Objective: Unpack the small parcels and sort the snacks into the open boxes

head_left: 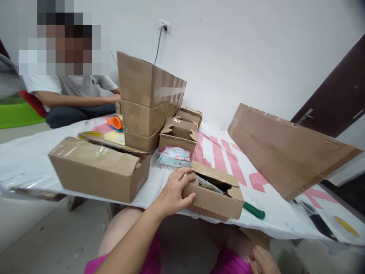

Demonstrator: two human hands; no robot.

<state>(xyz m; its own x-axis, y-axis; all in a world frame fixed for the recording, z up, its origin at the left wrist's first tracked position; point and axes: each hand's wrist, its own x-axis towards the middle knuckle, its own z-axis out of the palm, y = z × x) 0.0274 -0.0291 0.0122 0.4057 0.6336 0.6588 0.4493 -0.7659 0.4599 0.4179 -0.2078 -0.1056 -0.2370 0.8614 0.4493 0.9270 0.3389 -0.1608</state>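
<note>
Seen from the head camera, the left hand (173, 192) lay on the near-left end of a small box (216, 198). Its fingers curved over the top edge and its thumb pressed against the front wall, a light clasp rather than a tight one. The small box sat at the near edge of the surface (28, 160), well forward of the other cartons. Its lid flaps stood open, and something wrapped and dark showed inside. A green handle (254, 210) stuck out just beside its right end.

The right hand (264, 262) was low by the lap, under the edge of the surface. Only part of it showed, so I could not tell whether it was open or held anything.

To the left lay a large box (97, 171), taped shut. Behind it rose a stack of tall boxes (148, 102), with small open boxes (178, 135) and a packet of wipes (174, 156) between them and the hand. A flat cardboard sheet (285, 152) leaned at the right. Another person (71, 99) sat beyond the far-left side.

With the box so close to the edge, a good hold would probably press down and slightly away from the body. The thumb would do best kept off the loose flap so the thin wall did not buckle.
</note>
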